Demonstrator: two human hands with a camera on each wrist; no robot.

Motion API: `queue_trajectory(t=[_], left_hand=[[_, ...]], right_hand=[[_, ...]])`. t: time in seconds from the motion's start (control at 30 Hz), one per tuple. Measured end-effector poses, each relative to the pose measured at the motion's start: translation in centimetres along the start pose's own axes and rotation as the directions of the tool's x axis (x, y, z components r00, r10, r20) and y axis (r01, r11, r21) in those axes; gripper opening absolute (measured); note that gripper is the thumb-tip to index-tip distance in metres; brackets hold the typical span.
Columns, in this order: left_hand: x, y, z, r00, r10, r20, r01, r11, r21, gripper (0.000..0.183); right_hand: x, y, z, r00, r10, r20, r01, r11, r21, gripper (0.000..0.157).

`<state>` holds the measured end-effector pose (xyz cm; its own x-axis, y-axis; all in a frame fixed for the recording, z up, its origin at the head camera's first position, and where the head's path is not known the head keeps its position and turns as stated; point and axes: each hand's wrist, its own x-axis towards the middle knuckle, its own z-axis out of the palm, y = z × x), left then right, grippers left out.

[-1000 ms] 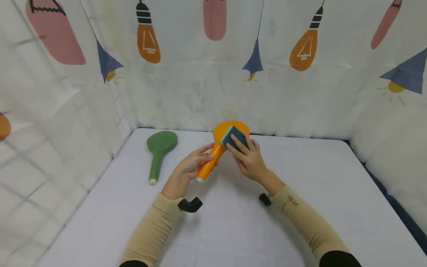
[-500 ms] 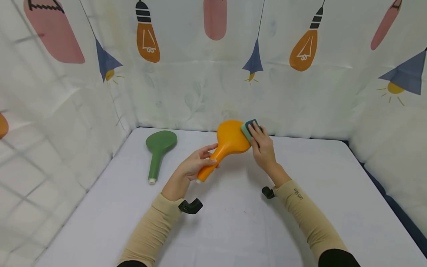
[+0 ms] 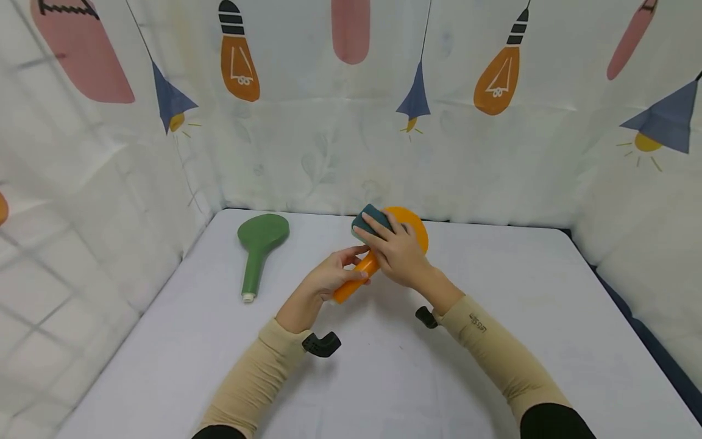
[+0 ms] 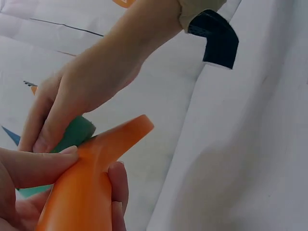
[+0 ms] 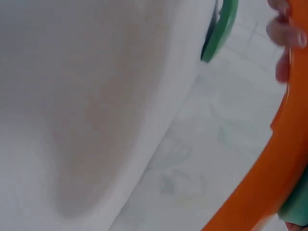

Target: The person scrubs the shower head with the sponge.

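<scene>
My left hand (image 3: 328, 277) grips the handle of an orange paddle-shaped thing (image 3: 415, 228) with a broad rounded head, tilted up to the right above the table. My right hand (image 3: 403, 259) holds a sponge (image 3: 363, 227), dark teal on top and pale green below, against the near-left side of that head. In the left wrist view, the left thumb lies along the orange handle (image 4: 79, 202), and the green sponge (image 4: 79, 132) shows under the right fingers. The right wrist view catches the orange curve (image 5: 269, 178) with the sponge edge (image 5: 296, 207) at its side.
On the white table (image 3: 482, 268), left of the hands, lies a green thing (image 3: 262, 235) of the same shape, its handle ending in a white tip. Behind the table hangs a white cloth (image 3: 318, 140) printed with lamps and bulbs.
My right hand and the sponge went from the middle of the orange head to its right edge, then back across to its left side. The left hand shifted slightly right, keeping its grip.
</scene>
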<state>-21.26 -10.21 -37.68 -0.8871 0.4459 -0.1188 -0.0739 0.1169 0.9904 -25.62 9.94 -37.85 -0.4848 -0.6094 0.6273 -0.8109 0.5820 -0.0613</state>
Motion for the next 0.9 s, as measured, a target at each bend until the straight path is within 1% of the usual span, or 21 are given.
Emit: queue_trajectory(t=[0.03,0.1,0.17,0.27,0.3,0.37,0.47,0.53,0.63,0.7,0.77,0.83,0.9], left_hand=[[0.0,0.0,0.1,1.000,-0.005,-0.005,0.005,1.000,-0.011,0.063],[-0.1,0.0,0.1,1.000,-0.018,-0.013,0.018,0.999,-0.035,0.064],[-0.1,0.0,0.2,0.999,-0.027,-0.021,0.026,0.998,-0.052,0.064],[-0.2,0.0,0.1,0.999,-0.041,-0.031,0.039,0.998,-0.058,0.064],[-0.3,0.0,0.0,0.998,-0.043,-0.036,0.041,0.998,-0.054,0.064],[-0.4,0.1,-0.2,0.998,-0.049,-0.047,0.046,0.998,-0.047,0.064],[-0.4,0.2,-0.5,0.997,-0.051,-0.051,0.049,0.998,-0.046,0.065],[-0.4,0.2,-0.6,0.998,-0.050,-0.045,0.047,0.997,-0.053,0.065],[-0.3,0.3,-0.6,0.998,-0.052,-0.041,0.050,0.997,-0.066,0.065],[-0.2,0.3,-0.6,0.997,-0.056,-0.045,0.052,0.996,-0.074,0.065],[-0.1,0.2,-0.5,0.997,-0.062,-0.053,0.057,0.995,-0.080,0.065],[0.0,0.1,-0.5,0.996,-0.063,-0.058,0.058,0.995,-0.080,0.064],[0.0,-0.1,-0.4,0.996,-0.064,-0.060,0.059,0.995,-0.075,0.063]], right_hand=[[0.4,0.2,-0.2,0.999,0.030,0.035,-0.030,1.000,0.000,0.043],[1.0,1.0,-0.6,0.988,0.126,0.093,-0.128,0.992,0.017,0.044],[1.2,2.2,-0.9,0.964,0.236,0.125,-0.243,0.969,0.040,0.044],[0.7,4.0,-1.2,0.919,0.371,0.138,-0.385,0.918,0.096,0.045],[0.4,4.6,-1.2,0.907,0.399,0.138,-0.415,0.903,0.114,0.045],[-0.3,5.3,-1.3,0.890,0.436,0.135,-0.454,0.877,0.160,0.046],[-1.3,5.8,-1.1,0.882,0.456,0.120,-0.471,0.860,0.195,0.047],[-1.9,5.7,-0.9,0.892,0.444,0.085,-0.451,0.868,0.207,0.047],[-2.5,5.0,-0.2,0.923,0.384,-0.001,-0.376,0.906,0.194,0.045],[-2.7,4.2,0.3,0.948,0.312,-0.068,-0.296,0.938,0.180,0.044],[-2.9,3.3,0.9,0.968,0.220,-0.121,-0.202,0.968,0.150,0.043],[-3.0,2.4,1.2,0.983,0.119,-0.143,-0.103,0.988,0.115,0.041],[-3.0,1.5,1.5,0.991,0.019,-0.135,-0.009,0.997,0.076,0.039]])
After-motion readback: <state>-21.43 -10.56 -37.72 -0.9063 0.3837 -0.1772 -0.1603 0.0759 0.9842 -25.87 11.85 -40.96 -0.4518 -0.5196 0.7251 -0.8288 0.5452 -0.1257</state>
